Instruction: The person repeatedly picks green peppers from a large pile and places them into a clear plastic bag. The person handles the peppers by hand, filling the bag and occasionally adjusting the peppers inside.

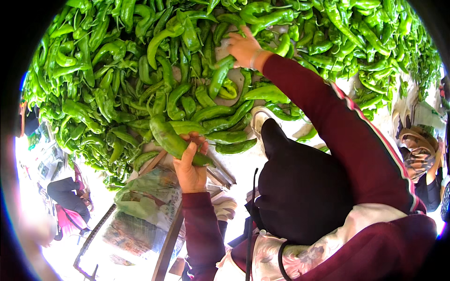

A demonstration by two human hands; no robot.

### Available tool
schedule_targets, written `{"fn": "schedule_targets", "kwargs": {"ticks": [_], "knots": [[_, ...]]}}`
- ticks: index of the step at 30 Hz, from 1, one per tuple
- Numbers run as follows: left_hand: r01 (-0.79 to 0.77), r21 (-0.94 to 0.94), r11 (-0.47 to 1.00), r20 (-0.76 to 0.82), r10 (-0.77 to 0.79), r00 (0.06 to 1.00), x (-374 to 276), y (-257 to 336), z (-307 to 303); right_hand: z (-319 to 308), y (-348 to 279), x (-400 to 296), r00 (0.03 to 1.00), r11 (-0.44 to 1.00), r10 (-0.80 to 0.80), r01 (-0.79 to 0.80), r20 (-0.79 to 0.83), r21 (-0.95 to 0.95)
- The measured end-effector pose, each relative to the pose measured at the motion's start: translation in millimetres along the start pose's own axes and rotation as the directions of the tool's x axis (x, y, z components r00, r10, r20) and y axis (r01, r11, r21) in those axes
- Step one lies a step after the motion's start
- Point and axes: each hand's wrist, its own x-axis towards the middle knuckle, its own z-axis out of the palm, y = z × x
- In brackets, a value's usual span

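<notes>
My left hand grips a large, curved green pepper with a few dark patches on its skin. The thumb lies over its front and the fingers wrap behind it. My right hand reaches out over the heap of long green peppers, its fingertips touching peppers near the top. Another green pepper extends from below that hand. Whether the right hand grips it is unclear, since the palm side is hidden.
My shoe rests at the heap's near edge. Left of my knee stand a filled plastic bag and a wooden bar. A bent metal rod lies further left. Other people sit at the left and right.
</notes>
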Motion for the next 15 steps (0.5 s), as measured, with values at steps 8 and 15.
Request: {"fn": "schedule_targets", "kwargs": {"ticks": [8,15], "knots": [[-0.011,0.015,1.0,0.173,0.009,0.985,2.1,-38.0,50.1,-78.2,-79.2,-106.6,0.993,0.211,0.108,0.022,-0.045,0.977],[0.186,-0.031,0.982,0.006,-0.186,0.983,-22.8,-49.8,5.4,-45.4,-114.3,-100.5,0.775,0.213,-0.621,0.03,0.112,0.977]]}}
